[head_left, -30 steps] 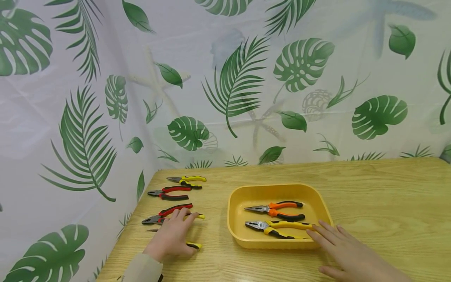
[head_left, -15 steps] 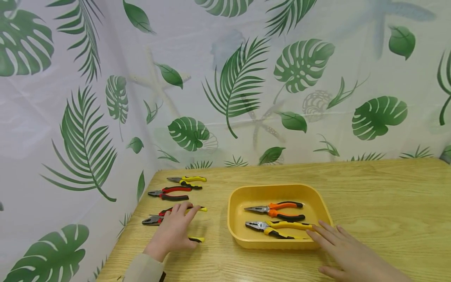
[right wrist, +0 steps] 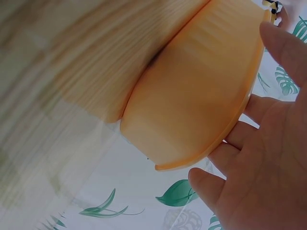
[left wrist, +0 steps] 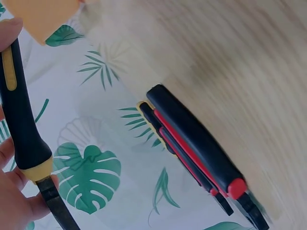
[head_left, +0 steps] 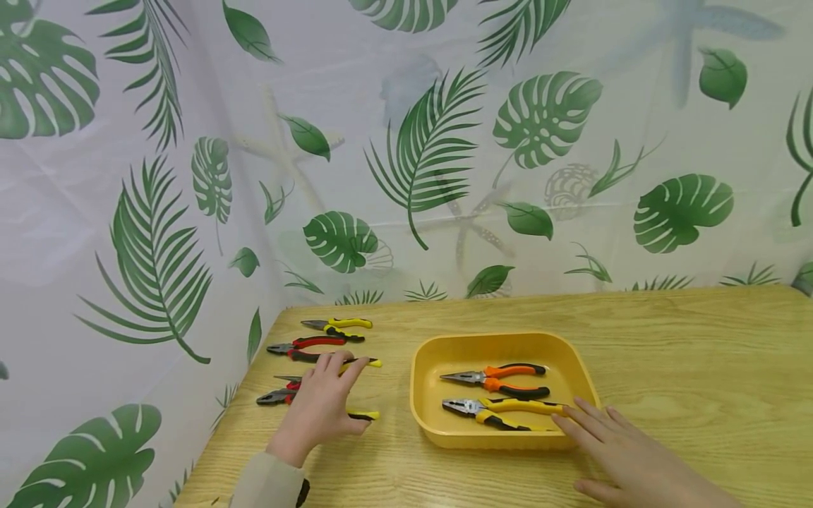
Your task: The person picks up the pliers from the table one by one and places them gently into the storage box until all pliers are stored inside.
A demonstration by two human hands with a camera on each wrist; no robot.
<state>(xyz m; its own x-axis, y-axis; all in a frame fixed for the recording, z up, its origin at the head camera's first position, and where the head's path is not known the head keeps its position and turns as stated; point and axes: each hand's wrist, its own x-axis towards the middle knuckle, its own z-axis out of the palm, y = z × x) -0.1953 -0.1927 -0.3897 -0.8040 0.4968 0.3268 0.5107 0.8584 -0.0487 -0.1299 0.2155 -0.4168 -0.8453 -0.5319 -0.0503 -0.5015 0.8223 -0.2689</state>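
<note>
My left hand (head_left: 317,402) holds long-nose pliers by their yellow-and-black handles (head_left: 363,415), thumb on one handle and fingers on the other. In the left wrist view the pliers (left wrist: 28,115) appear raised off the table. Partly behind this hand lie red-and-black pliers (head_left: 273,398). My right hand (head_left: 635,451) rests with extended fingers at the near right corner of the yellow tray (head_left: 420,360). In the right wrist view its fingers touch the tray's rim (right wrist: 230,128). Orange-and-black long-nose pliers (head_left: 492,382) and yellow-and-black combination pliers (head_left: 471,407) lie inside the tray.
Farther back on the left of the wooden table (head_left: 692,353) lie another red-and-black pair of pliers (head_left: 317,341) and a small yellow-and-black pair (head_left: 349,322). A leaf-patterned cloth (head_left: 356,183) hangs along the back and left sides.
My left hand has lifted the yellow-and-black pliers, moving them away from me and slightly right, over the red-and-black pliers. The right hand and tray have stayed put.
</note>
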